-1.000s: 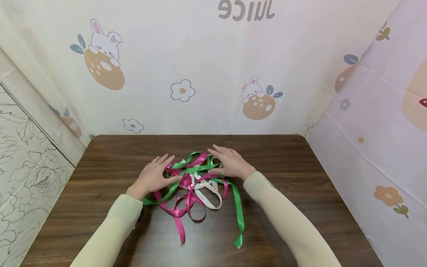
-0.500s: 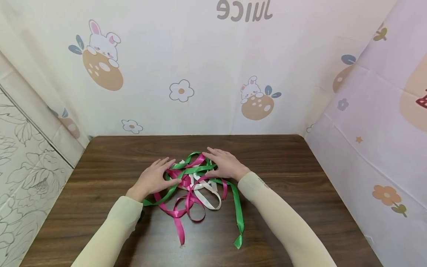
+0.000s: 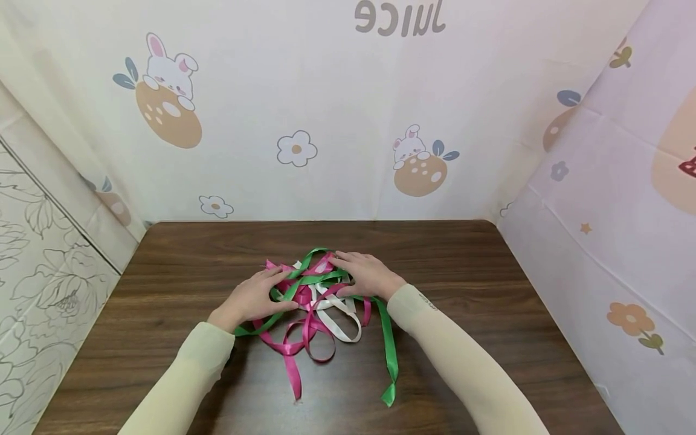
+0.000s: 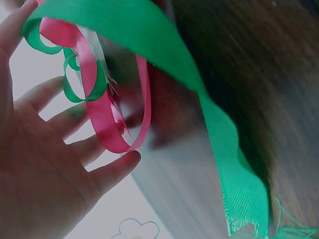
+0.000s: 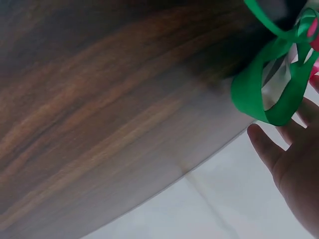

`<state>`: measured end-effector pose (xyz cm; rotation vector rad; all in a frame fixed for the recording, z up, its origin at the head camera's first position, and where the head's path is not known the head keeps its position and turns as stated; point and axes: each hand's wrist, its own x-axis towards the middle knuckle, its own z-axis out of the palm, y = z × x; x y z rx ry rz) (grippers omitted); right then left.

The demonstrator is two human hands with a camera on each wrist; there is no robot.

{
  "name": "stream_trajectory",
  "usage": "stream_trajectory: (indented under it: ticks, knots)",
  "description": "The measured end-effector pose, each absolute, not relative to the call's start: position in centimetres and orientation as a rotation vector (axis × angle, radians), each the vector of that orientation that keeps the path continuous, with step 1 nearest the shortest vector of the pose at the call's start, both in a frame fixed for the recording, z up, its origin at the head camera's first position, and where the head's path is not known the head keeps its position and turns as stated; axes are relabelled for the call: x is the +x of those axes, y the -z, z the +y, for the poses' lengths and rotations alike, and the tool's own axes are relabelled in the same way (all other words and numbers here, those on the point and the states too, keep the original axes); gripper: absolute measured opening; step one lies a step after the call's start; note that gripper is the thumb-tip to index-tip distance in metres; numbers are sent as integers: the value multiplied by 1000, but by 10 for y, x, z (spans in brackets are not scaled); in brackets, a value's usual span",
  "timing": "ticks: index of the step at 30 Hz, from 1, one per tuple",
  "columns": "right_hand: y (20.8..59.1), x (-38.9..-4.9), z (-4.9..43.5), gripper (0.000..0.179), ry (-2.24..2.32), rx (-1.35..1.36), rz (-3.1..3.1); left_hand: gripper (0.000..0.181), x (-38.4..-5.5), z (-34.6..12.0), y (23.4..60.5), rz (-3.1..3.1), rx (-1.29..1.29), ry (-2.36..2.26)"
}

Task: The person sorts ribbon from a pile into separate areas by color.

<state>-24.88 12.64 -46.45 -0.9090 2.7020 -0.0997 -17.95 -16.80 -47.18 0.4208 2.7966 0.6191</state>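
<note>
Left sleeve (image 3: pixel 179 377): pale, reaching in from the near left.
Right sleeve (image 3: pixel 467 362): pale, reaching in from the near right; small dark lettering is showing by the cuff, too small to read.
Pink ribbon (image 3: pixel 302 295): one end is trailing toward the person, loops are lying behind it, the rest is running up into the middle of the pile.
Green ribbon (image 3: pixel 321 278): one twisted tail is hanging out near right, another strip is passing under the left wrist, the rest is crossing over the pile. One end is fraying in the left wrist view, threads (image 4: pixel 294 231) lying just beside it.
White ribbon (image 3: pixel 329 325): looping at the near right of the pile, running in under the pink.
Left hand (image 3: pixel 254 299): resting at the pile's left side; fingers are lying spread and released, pink and green loops hanging right beside them.
Right hand (image 3: pixel 371 275): resting at the pile's right side; fingers are released, thumb standing apart, a green loop standing next to them. Its wrist view is cutting off part of the hand.
Desk (image 3: pixel 467 260): dark wood grain, carrying the whole tangle around its middle.
Backdrop (image 3: pixel 337 90): hanging behind the desk, showing rabbits, oranges, flowers and a mirrored "Juice".
</note>
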Motion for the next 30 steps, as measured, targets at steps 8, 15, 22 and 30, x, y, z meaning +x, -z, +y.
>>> stream_trajectory:
  ticks: [8, 15, 22, 30]
  knots:
    - [466, -242, 134, 90, 78, -920, 2678, 92, -173, -159, 474, 2786, 472, -531]
    - [466, -236, 144, 90, 36, -947, 2676, 92, -166, -151, 472, 2769, 507, -471]
    - [465, -228, 156, 90, 27, -963, 2673, 90, -160, -142, 466, 2734, 546, -436]
    - [462, -217, 171, 89, 25, -997, 2662, 89, -151, -131, 460, 2694, 583, -416]
